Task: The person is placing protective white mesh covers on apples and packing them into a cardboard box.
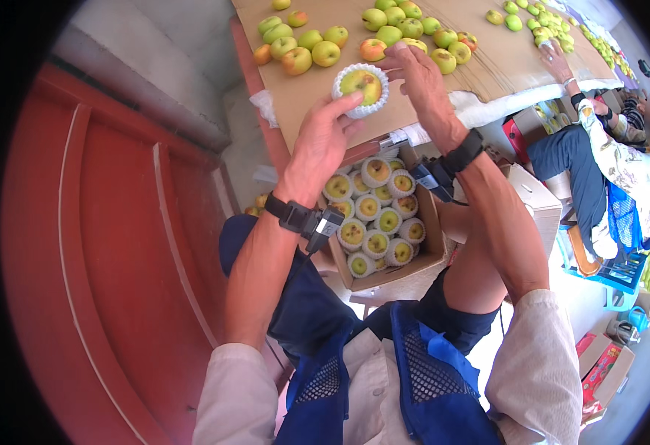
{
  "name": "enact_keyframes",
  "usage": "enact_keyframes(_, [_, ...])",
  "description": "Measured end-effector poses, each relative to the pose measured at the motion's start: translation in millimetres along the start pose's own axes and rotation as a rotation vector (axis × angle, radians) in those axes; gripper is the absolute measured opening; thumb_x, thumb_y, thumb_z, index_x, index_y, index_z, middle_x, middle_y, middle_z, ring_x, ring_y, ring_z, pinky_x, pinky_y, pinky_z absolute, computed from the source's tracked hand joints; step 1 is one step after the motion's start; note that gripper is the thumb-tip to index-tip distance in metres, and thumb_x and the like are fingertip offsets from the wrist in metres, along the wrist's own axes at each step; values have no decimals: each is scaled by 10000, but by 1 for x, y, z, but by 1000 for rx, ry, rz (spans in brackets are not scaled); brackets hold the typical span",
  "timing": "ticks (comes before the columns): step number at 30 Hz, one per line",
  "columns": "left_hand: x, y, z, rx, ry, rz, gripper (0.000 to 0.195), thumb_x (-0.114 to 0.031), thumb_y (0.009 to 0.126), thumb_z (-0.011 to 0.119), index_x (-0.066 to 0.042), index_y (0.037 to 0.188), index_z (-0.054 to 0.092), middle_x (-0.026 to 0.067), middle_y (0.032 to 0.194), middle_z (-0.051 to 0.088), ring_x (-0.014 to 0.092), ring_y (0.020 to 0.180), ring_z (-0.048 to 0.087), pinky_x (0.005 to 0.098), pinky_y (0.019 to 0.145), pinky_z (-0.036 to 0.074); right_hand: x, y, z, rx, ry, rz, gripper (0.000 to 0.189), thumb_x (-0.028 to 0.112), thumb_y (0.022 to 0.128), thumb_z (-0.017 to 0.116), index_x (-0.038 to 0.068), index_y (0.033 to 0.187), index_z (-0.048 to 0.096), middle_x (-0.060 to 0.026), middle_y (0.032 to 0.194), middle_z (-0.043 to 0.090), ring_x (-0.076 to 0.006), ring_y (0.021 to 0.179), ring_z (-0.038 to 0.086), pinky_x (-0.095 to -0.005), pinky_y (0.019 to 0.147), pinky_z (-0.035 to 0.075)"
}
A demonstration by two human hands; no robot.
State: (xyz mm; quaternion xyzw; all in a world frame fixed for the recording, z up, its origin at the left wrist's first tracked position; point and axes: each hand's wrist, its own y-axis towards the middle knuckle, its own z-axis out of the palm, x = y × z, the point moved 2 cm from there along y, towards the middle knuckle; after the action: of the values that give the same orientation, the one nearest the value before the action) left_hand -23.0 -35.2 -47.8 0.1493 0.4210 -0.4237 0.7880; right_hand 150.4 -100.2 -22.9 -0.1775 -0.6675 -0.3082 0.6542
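Observation:
A yellow-green apple point(365, 83) with reddish patches sits in a white foam net sleeve point(360, 109). My left hand point(325, 139) grips it from below left, the thumb lying over the sleeve's rim. Just right of it, my right hand point(422, 80) has bent fingers, some apart; I see nothing held there. Whether a fingertip brushes the sleeve is hard to tell. Below both hands, between my legs, stands an open cardboard box point(394, 276) full of apples in foam sleeves point(368, 207).
Bare apples lie in groups point(297, 41) on the cardboard-covered table point(325, 103). A red door point(119, 222) borders my left. At right, a seated co-worker point(625, 183) reaches over the table. An open carton point(603, 378) stands on the floor at lower right.

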Motion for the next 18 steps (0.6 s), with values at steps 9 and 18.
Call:
enact_keyframes(9, [-10,-3,-15,-43,238,40,366,-240,910,713,-77,1227,628,20,1195,645,135,1088,579,323,941,412,16,-25,3,305,-710,-375,730,480,855,762,30,1392,552,-197,1345,611,-344,1214,610,-437,974,509])
enact_keyframes(18, [-12,-1,-16,-20,261,41,335,-199,900,722,-49,1188,642,19,1123,661,116,1010,604,289,897,438,25,-54,27,302,-887,-462,763,342,797,812,100,1433,467,-159,1261,608,-369,1114,630,-449,912,525])
